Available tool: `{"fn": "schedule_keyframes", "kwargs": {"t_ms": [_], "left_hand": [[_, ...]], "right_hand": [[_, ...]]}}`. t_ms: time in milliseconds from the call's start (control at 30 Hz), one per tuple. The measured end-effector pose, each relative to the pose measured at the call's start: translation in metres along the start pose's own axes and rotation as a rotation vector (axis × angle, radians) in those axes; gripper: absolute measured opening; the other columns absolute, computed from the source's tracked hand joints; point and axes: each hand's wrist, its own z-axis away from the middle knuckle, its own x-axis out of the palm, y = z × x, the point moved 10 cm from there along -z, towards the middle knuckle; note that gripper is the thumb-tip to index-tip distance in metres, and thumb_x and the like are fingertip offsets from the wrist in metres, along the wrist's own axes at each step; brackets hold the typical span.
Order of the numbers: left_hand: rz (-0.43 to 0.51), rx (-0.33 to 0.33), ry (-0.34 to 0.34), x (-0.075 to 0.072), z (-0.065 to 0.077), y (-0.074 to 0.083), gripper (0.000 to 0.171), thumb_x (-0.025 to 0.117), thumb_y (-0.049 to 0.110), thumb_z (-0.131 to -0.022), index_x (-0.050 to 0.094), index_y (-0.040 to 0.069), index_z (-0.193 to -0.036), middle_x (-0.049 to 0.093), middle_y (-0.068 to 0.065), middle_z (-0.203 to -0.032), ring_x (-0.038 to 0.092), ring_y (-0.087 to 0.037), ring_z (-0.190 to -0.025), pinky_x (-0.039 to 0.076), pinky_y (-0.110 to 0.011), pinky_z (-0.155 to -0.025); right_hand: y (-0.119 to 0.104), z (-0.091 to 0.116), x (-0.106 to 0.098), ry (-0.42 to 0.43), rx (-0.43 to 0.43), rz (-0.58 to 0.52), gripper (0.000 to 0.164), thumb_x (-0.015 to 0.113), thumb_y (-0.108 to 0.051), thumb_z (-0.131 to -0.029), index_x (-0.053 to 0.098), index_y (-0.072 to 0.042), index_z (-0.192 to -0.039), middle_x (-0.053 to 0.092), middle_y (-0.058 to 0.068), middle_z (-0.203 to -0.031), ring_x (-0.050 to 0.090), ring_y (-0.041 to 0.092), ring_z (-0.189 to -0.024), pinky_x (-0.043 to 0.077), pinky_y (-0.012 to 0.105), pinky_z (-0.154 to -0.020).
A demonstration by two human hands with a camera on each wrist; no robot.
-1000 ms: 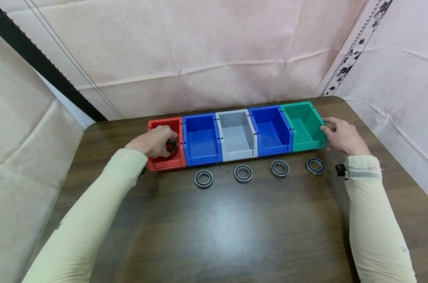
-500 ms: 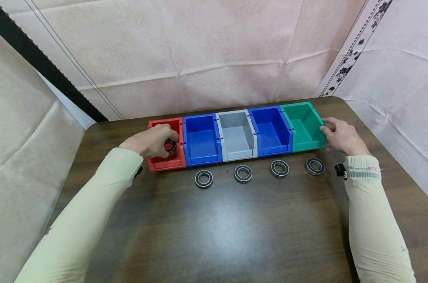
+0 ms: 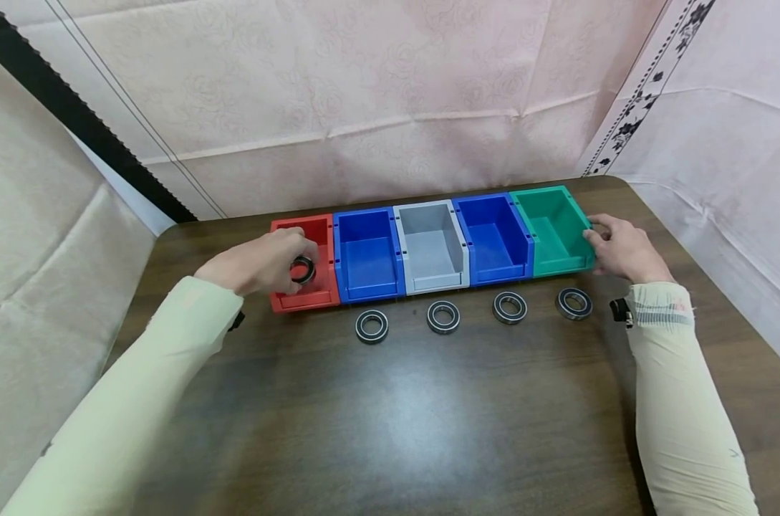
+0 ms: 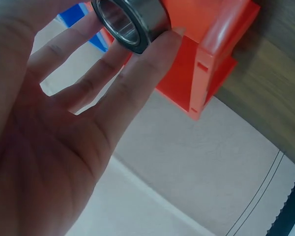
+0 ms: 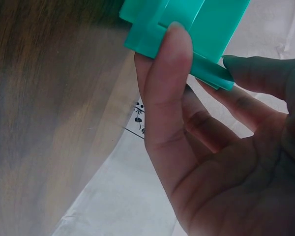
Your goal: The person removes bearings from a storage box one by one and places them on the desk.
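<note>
My left hand (image 3: 257, 265) holds a bearing (image 4: 155, 22) by its edge, tilted, over the red bin (image 3: 324, 287) at the left end of the row. In the left wrist view the index fingertip lies against the bearing's outer ring, with the thumb on its other side partly cut off by the frame. On the far right, my right hand (image 3: 629, 252) grips the side wall of the green bin (image 3: 560, 266). Thumb and fingers sit on either side of that wall in the right wrist view. The green bin has nothing inside.
Between the red and green bins stand a blue bin (image 3: 369, 290), a grey bin (image 3: 436, 282) and another blue bin (image 3: 501, 272). Several bearings, including one (image 3: 372, 339) at the left, lie in a line before them on the brown table (image 3: 338, 430). Cloth hangs behind.
My left hand has drawn slightly left and toward me with the bearing, uncovering more of the red bin. The right hand stays on the green bin.
</note>
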Motion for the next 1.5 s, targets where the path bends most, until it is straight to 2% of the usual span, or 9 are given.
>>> {"fn": "schedule_keyframes", "kwargs": {"t_ms": [367, 700, 933, 1133, 1500], "left_hand": [[-0.012, 0.009, 0.02, 0.003, 0.017, 0.012, 0.048, 0.085, 0.006, -0.079, 0.07, 0.012, -0.124, 0.061, -0.014, -0.119, 0.061, -0.03, -0.106, 0.064, -0.044, -0.083], [-0.015, 0.021, 0.016, 0.02, 0.029, 0.021, 0.053, 0.087, 0.01, -0.079, 0.068, 0.014, -0.128, 0.061, -0.011, -0.117, 0.06, -0.027, -0.105, 0.065, -0.04, -0.08], [-0.029, 0.011, 0.013, 0.033, 0.038, 0.023, 0.057, 0.091, 0.013, -0.073, 0.07, 0.014, -0.126, 0.064, -0.01, -0.115, 0.061, -0.027, -0.104, 0.065, -0.04, -0.077], [-0.011, 0.026, -0.005, 0.046, 0.038, 0.025, 0.056, 0.093, 0.013, -0.071, 0.07, 0.014, -0.122, 0.063, -0.009, -0.114, 0.06, -0.026, -0.104, 0.065, -0.039, -0.076], [0.042, 0.015, -0.025, 0.065, 0.032, 0.017, 0.053, 0.092, 0.013, -0.072, 0.071, 0.015, -0.12, 0.062, -0.008, -0.113, 0.059, -0.027, -0.104, 0.065, -0.038, -0.074]], "right_hand": [[-0.001, 0.001, -0.002, -0.009, -0.003, 0.004, 0.062, 0.035, -0.037, -0.111, 0.022, -0.003, -0.161, 0.051, 0.039, -0.134, 0.071, 0.022, -0.073, 0.054, 0.032, -0.06], [-0.002, 0.0, -0.002, -0.005, -0.003, 0.008, 0.062, 0.035, -0.038, -0.11, 0.023, -0.004, -0.161, 0.052, 0.038, -0.132, 0.071, 0.022, -0.072, 0.053, 0.032, -0.059], [-0.001, 0.0, -0.001, -0.017, 0.007, 0.012, 0.063, 0.034, -0.039, -0.11, 0.022, -0.005, -0.162, 0.052, 0.037, -0.133, 0.072, 0.023, -0.074, 0.053, 0.035, -0.063], [0.001, 0.0, 0.0, -0.019, 0.012, 0.012, 0.063, 0.034, -0.039, -0.11, 0.022, -0.005, -0.161, 0.051, 0.037, -0.134, 0.071, 0.023, -0.074, 0.052, 0.033, -0.062], [0.002, -0.001, 0.002, -0.027, 0.017, 0.009, 0.064, 0.033, -0.04, -0.11, 0.02, -0.006, -0.162, 0.05, 0.037, -0.137, 0.071, 0.022, -0.074, 0.051, 0.032, -0.061]]}}
